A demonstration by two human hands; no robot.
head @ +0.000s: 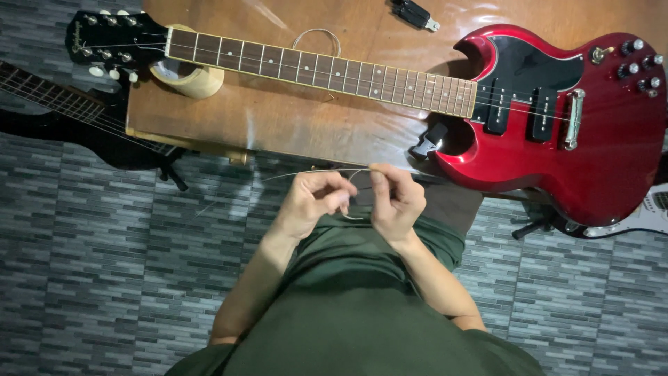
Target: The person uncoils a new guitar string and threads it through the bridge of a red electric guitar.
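Observation:
A red electric guitar [591, 132] lies across a brown wooden table [306, 118], its neck [320, 69] running left to a black headstock [104, 38]. Below the table's near edge, my left hand [314, 200] and my right hand [394, 198] are close together, each pinching a thin silvery guitar string [355, 175]. The string loops between the hands, and one loose end trails out to the left. Both hands hover over my green-clad lap, a little apart from the guitar body.
A roll of tape [191, 76] props the neck near the headstock. A coiled string [316, 35] and a small black tool [414, 14] lie on the table's far side. A black guitar [62, 115] stands at left, and a white guitar [650, 212] peeks in at right. Grey patterned floor surrounds the table.

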